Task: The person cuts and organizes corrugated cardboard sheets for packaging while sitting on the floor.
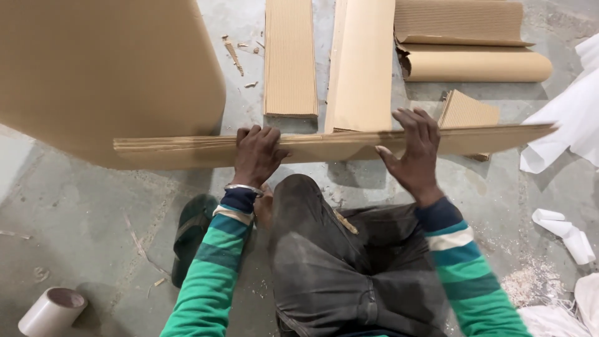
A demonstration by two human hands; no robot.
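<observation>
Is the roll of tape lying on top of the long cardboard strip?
No. The tape roll lies on the floor at lower left, apart from the cardboard strip under both hands.

I see the long folded cardboard strip barring the way ahead of both hands. Beyond it, cardboard pieces and a corrugated roll crowd the floor. Open concrete lies left of my knee, save a sandal and tape roll.

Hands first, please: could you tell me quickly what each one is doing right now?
Left hand: closed over the folded cardboard strip.
Right hand: open, fingers spread, pressing the same strip.
</observation>
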